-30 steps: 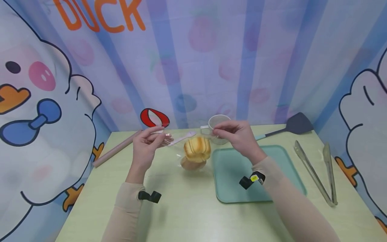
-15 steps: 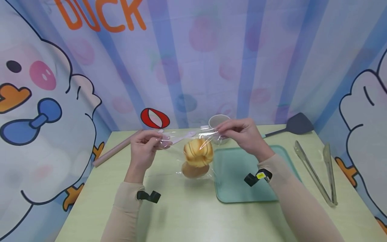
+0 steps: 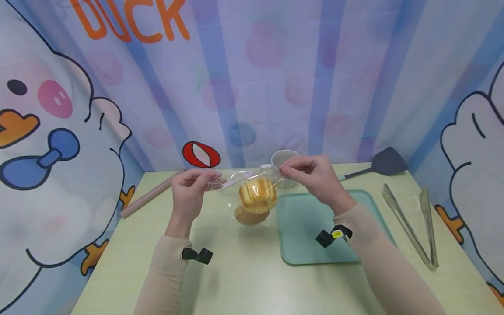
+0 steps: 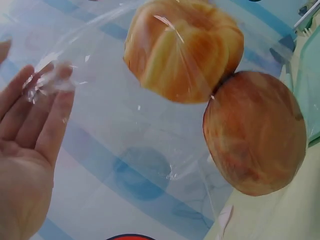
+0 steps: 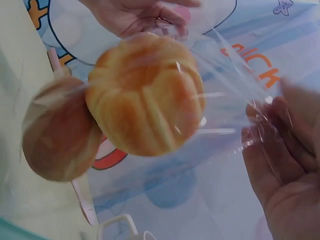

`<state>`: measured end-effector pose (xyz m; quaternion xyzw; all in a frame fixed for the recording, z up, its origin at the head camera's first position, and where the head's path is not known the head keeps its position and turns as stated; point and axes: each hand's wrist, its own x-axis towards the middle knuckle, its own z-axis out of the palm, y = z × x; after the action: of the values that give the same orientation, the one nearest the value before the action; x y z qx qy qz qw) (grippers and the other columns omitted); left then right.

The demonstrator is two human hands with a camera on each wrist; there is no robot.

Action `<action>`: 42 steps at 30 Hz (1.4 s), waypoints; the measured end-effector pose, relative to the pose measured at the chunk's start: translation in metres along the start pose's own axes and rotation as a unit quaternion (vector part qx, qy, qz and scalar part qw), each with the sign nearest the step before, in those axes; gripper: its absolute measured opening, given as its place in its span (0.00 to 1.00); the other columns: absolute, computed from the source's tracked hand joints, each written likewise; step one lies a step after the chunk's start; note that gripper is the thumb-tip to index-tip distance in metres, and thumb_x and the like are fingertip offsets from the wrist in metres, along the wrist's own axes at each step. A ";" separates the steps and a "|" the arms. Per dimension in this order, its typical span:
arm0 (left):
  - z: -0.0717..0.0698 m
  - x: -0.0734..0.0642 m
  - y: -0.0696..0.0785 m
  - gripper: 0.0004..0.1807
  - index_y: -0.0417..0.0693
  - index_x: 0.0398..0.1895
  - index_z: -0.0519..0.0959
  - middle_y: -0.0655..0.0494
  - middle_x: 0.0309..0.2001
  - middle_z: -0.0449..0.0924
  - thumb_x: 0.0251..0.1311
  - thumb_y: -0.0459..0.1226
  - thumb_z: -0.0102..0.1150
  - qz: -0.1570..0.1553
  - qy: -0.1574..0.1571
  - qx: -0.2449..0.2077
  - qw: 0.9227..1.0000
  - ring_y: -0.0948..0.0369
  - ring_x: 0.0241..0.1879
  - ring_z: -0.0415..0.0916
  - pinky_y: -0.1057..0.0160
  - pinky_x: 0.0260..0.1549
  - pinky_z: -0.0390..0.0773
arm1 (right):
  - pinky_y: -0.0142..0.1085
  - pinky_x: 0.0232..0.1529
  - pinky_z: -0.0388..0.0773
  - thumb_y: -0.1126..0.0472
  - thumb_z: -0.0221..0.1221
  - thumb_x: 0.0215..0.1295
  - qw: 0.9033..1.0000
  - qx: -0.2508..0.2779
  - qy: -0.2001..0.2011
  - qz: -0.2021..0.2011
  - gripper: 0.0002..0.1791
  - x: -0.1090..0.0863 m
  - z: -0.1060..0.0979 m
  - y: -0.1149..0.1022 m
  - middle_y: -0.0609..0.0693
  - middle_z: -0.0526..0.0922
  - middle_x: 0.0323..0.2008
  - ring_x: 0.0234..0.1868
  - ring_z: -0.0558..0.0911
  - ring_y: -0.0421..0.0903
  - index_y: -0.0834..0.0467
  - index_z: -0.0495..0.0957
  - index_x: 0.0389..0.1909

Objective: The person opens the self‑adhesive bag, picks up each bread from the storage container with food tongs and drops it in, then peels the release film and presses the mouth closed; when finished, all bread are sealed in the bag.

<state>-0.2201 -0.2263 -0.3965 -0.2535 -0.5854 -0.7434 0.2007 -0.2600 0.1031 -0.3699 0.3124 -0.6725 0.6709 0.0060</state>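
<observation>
A clear plastic bag [image 4: 135,125] hangs between my two hands, its upper edge stretched across. Inside it, a golden ridged bun [image 3: 257,195] rests above a smooth brown bun [image 3: 249,217]; the two touch, as both wrist views show. My left hand [image 3: 187,196] pinches the bag's gathered left corner between thumb and fingers. On the other side my right hand [image 3: 318,180] pinches the right corner, with the plastic bunched at the fingertips [image 5: 252,135]. The buns hang over the table, left of the green tray [image 3: 315,256].
Metal tongs [image 3: 409,234] lie right of the tray, and a dark-headed spatula [image 3: 389,162] lies behind it. A clear mug [image 3: 281,157] stands behind the bag near a lilac utensil [image 3: 228,183]. A pinkish rod [image 3: 149,197] lies at the back left, before a printed curtain [image 3: 260,87].
My right hand has moved slightly right, drawing the bag's edge out between both hands. The buns dipped toward me and then swung back up a little. Both hands keep their pinch.
</observation>
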 end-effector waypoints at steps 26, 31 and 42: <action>0.000 -0.001 0.017 0.06 0.24 0.43 0.84 0.55 0.43 0.88 0.66 0.20 0.62 -0.018 -0.044 0.116 0.992 0.59 0.37 0.89 0.56 0.41 0.89 | 0.36 0.46 0.88 0.75 0.67 0.65 1.000 -0.026 -0.006 -0.011 0.07 0.002 -0.005 0.000 0.59 0.90 0.44 0.45 0.89 0.45 0.68 0.88 0.43; 0.006 -0.001 0.013 0.08 0.21 0.46 0.82 0.52 0.48 0.82 0.71 0.20 0.56 0.004 -0.056 0.099 0.994 0.57 0.42 0.85 0.53 0.41 0.89 | 0.37 0.47 0.88 0.76 0.65 0.67 0.999 -0.035 0.000 -0.041 0.07 0.002 0.003 0.002 0.62 0.89 0.43 0.46 0.88 0.46 0.70 0.87 0.43; 0.014 -0.002 0.007 0.13 0.33 0.54 0.82 0.49 0.50 0.77 0.69 0.21 0.60 -0.038 -0.043 0.067 0.996 0.57 0.43 0.88 0.47 0.37 0.88 | 0.41 0.48 0.87 0.68 0.62 0.73 0.988 -0.149 -0.007 -0.032 0.10 0.002 0.024 0.005 0.59 0.86 0.50 0.47 0.87 0.53 0.61 0.87 0.51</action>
<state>-0.2125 -0.2144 -0.3903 -0.2483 -0.6511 -0.6984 0.1633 -0.2539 0.0805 -0.3761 0.3337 -0.7548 0.5604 0.0693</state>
